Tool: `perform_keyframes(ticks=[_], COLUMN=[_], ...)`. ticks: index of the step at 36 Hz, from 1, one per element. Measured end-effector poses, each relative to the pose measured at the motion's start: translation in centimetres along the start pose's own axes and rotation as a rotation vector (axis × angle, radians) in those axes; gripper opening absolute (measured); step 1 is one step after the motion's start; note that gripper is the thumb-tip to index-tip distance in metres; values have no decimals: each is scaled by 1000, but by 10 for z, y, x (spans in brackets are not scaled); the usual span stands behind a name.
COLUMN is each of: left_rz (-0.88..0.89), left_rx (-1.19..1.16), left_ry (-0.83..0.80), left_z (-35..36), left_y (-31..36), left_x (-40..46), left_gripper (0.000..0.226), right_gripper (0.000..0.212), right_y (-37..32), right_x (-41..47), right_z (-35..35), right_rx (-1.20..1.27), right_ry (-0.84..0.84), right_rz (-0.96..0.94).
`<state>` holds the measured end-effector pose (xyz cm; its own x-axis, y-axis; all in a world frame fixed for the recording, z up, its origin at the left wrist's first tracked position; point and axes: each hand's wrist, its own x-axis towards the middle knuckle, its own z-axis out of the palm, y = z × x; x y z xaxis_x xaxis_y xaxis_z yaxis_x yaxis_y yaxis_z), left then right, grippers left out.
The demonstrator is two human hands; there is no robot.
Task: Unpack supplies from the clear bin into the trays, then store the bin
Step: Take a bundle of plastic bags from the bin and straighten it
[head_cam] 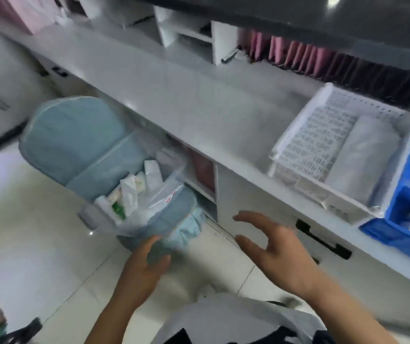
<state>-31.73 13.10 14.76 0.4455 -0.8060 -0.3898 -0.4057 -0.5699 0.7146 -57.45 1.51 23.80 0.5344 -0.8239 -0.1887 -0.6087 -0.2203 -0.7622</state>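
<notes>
Head view, blurred by motion: a clear plastic bin [149, 192] sits on the seat of a pale blue padded chair [80, 142] pushed up to the long white surface [174, 95]. Inside the bin are white paper-wrapped packets [129, 192] standing on end, with something green among them; its near side carries a white label with red marks.

The left hand [142, 266] reaches toward the front edge of the chair seat, just below the bin, its fingers [153, 244] spread and gripping nothing; whether they touch the seat cannot be told. The right hand [281, 254] hangs in the air to the right of the chair, in front of a white drawer with a black bar handle [323, 240], its fingers [248, 217] open and curled, holding nothing.

On the surface to the right lies a white perforated plastic tray [305, 142] with a grey-white folded bundle [365, 157] in its right half. Touching its right side is a blue plastic tray [402, 219] at the frame edge, holding clear-wrapped items and something green. Pink and dark upright folders [323, 58] line the back of the surface under a dark shelf. White floor tiles [37, 244] lie below.
</notes>
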Motion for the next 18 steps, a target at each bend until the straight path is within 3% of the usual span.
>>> perform_keyframes(ticks=[3,8,13,18], left_rz=[-51,-128,-213,-293], left_rx=[-27,-41,-64,-108], left_ry=[38,77,85,72], left_z=[-34,-70,-81,-84], left_y=[-29,-64,-91,-105], left_x=[-1,6,25,38], left_gripper=[61,54,71,75], right_gripper=[37,35,34,32], right_y=[-27,-53,-59,-76], right_x=[19,48,85,139], right_z=[27,54,81,105], right_rx=[-14,-61,-113,-159], right_ry=[-38,-151,-244,-356], right_rz=[-32,-42,-35,-25])
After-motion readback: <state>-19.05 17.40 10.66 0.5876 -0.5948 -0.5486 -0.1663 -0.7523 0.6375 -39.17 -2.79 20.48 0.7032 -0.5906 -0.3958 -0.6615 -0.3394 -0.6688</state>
